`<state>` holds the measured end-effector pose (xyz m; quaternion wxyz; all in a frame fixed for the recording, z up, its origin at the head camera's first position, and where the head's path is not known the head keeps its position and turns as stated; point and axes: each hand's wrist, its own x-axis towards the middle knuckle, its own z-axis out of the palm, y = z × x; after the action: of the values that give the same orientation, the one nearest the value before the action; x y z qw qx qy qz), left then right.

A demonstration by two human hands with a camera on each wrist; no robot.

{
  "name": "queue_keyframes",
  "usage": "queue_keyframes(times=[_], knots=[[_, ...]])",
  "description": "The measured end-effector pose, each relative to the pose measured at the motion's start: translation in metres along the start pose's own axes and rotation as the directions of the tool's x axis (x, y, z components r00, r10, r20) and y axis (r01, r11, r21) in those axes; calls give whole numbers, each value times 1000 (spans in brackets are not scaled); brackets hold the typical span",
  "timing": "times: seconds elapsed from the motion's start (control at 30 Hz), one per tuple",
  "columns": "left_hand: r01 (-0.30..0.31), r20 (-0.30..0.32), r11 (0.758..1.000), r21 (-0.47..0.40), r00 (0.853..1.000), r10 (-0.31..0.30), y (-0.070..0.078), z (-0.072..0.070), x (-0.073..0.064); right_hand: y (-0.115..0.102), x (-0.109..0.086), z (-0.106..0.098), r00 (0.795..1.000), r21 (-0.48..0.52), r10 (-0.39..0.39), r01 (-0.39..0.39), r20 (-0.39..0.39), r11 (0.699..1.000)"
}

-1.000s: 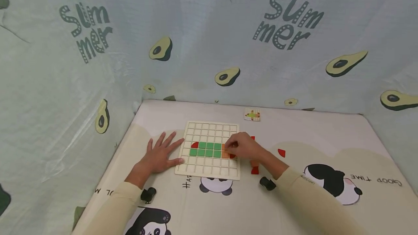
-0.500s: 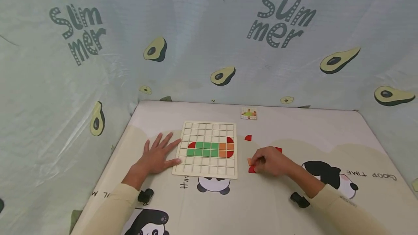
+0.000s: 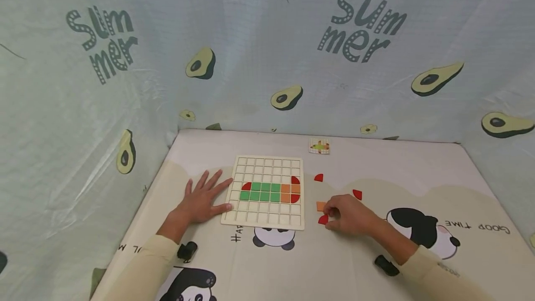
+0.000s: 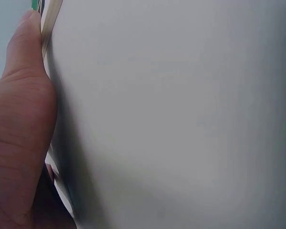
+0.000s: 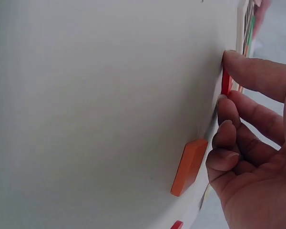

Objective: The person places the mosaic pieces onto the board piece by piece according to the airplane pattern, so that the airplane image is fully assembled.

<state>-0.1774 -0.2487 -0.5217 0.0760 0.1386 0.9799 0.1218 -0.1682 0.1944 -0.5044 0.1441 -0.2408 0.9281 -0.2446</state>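
In the head view my left hand lies flat with spread fingers, its fingertips and thumb touching the left edge of a pale gridded board. Green square tiles, orange ones and a few red quarter-circles fill its middle rows. To the right of the board, my right hand pinches a red quarter-circle tile between thumb and finger, low over the table; the right wrist view shows this red tile edge-on. Beside those fingers lies a loose orange tile. The left wrist view shows mainly my thumb.
Two more loose red quarter-circles lie on the table, one red tile near the board and another red tile farther right. A small pattern card sits at the back. Printed sheets wall the table at the back and sides.
My right hand has left the board and moved right to the loose tiles, now pinching a red one. A red quarter-circle shows above the orange tiles on the board. My left hand stays put.
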Motion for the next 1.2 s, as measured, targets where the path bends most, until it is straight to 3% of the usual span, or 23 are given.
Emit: queue_keyframes(times=[0.3, 0.63, 0.93, 1.2], knots=[[3, 7, 1000, 0, 1000, -3, -1, 2, 0, 1, 0, 2, 998, -35, -61, 60, -20, 998], [2, -3, 1000, -5, 1000, -2, 2, -2, -3, -2, 3, 4, 997, -19, -70, 70, -28, 997], [4, 4, 1000, -12, 1000, -4, 0, 2, -1, -12, 15, 7, 994, 19, -112, 112, -18, 994], [9, 6, 1000, -26, 1000, -9, -2, 3, -1, -30, 33, 10, 987, -6, -160, 160, -17, 987]])
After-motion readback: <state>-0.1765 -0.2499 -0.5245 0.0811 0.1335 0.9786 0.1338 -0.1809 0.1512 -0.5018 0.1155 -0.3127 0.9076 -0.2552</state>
